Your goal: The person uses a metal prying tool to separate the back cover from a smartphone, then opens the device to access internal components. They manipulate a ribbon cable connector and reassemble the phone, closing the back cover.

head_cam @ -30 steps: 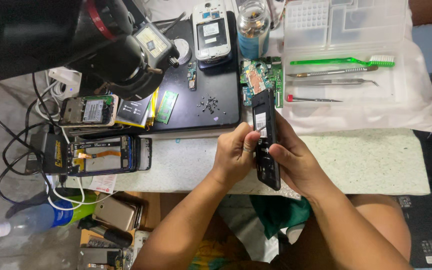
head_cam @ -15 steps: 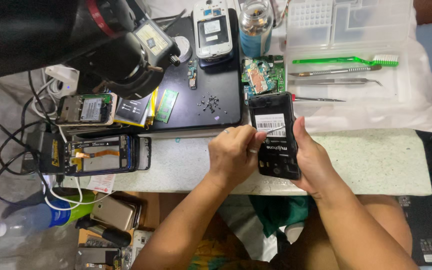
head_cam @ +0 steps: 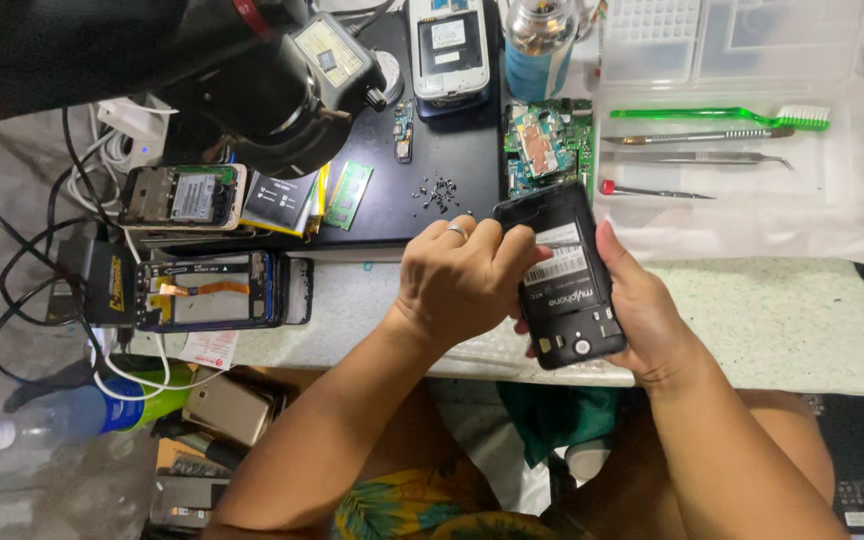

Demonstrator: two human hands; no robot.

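**Black phone held in both hands, long axis running away from me**

Black plastic fills my grip: the phone (head_cam: 564, 280) lies back side up, cover off, with a white label in the middle of its open back. My right hand (head_cam: 642, 320) is closed around its right edge and holds it from below, thumb lying along the side. My left hand (head_cam: 457, 285) is closed on the left edge, and its fingertips (head_cam: 512, 235) press at the top left corner, just beside the label. A ring shows on one finger of that hand.

The phone hangs above the front edge of the speckled table (head_cam: 772, 320), not resting on it. Its long axis runs from my body toward the far side, tilted a little left at the top. The left hand is nearer to the top corner; the right is nearer to the bottom end.

Beyond the top end, nearly touching in the picture, lies a green board (head_cam: 542, 145). Small screws (head_cam: 439, 190) sit on the dark mat (head_cam: 422, 215) to the left. To the right are tweezers (head_cam: 697, 137) and a green brush (head_cam: 722, 116).
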